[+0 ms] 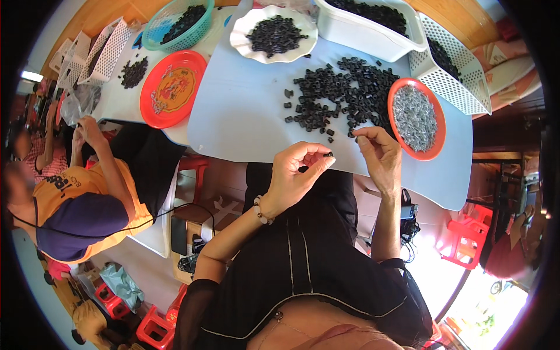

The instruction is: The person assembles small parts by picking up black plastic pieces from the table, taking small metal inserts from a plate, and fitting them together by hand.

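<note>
My left hand (294, 175), with a beaded bracelet at the wrist, pinches a small black plastic part (328, 154) between thumb and forefinger just off the table's near edge. To its right, my right hand (382, 154) is closed in a pinch, thumb against forefinger; a dark speck shows at the fingertips, but what they hold is too small to name. The hands are apart. Beyond them a loose pile of small black plastic parts (367, 87) spreads over the light blue table (233, 116). Beside my right hand sits an orange-red dish (441, 131) full of small clear pieces (414, 116).
Along the far side stand a white scalloped plate (238, 41), a white tub (373, 44) and a white perforated basket (469, 96), all holding black parts. On the left are a red plate (153, 73), a green basket (201, 29) and a co-worker in orange and navy (87, 216).
</note>
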`<action>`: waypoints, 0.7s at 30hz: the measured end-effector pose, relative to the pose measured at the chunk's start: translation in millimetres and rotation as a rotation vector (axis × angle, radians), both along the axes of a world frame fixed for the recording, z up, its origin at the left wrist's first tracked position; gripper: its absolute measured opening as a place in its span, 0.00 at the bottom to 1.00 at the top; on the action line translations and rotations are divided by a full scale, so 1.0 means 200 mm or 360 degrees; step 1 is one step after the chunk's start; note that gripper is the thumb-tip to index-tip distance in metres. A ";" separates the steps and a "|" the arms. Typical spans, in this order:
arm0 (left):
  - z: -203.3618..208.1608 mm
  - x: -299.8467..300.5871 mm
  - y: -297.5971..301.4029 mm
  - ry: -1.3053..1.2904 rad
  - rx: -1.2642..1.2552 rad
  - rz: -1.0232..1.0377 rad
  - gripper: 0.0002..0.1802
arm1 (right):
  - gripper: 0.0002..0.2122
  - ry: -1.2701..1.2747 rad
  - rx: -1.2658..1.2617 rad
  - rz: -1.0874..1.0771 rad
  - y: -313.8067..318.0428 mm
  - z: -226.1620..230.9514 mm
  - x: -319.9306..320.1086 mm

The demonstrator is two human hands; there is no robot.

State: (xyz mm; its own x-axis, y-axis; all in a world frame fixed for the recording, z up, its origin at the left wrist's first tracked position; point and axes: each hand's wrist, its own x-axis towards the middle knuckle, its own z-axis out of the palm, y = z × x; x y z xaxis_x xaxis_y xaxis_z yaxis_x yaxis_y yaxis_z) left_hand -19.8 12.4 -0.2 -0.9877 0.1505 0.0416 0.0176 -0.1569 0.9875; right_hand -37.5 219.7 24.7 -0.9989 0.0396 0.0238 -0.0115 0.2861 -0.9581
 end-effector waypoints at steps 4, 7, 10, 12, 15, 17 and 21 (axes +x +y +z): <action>0.00 0.02 0.06 -0.0016 -0.0012 -0.0055 0.08 | 0.06 -0.0060 -0.0114 -0.0007 0.01 0.00 0.03; 0.04 0.03 0.07 -0.0059 -0.0074 -0.0174 0.10 | 0.05 -0.0097 -0.0205 0.0046 0.04 0.00 0.05; 0.06 0.03 0.08 -0.0013 -0.0114 -0.0175 0.10 | 0.06 -0.0041 -0.0446 0.0130 0.06 -0.02 0.06; 0.07 0.03 0.08 0.0079 -0.0005 -0.0171 0.11 | 0.08 -0.0051 -0.0639 0.0188 0.08 -0.04 0.07; 0.09 0.02 0.12 0.0154 0.0067 -0.0090 0.09 | 0.09 -0.0132 -0.0959 0.0235 0.09 -0.05 0.09; 0.10 0.01 0.13 0.0160 0.0071 -0.0130 0.09 | 0.09 -0.0150 -0.1094 0.0300 0.11 -0.07 0.10; 0.11 0.00 0.16 0.0212 0.0055 -0.0199 0.09 | 0.09 -0.0222 -0.1341 0.0361 0.12 -0.09 0.12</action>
State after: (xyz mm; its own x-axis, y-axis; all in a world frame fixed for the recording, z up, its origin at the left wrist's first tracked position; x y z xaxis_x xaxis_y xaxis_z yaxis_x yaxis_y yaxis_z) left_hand -20.4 45.4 22.2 -0.9468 0.2679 0.1783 0.1265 -0.1996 0.9717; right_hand -14.1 243.2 7.1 -0.9765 -0.2106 -0.0467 0.1507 -0.5109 -0.8463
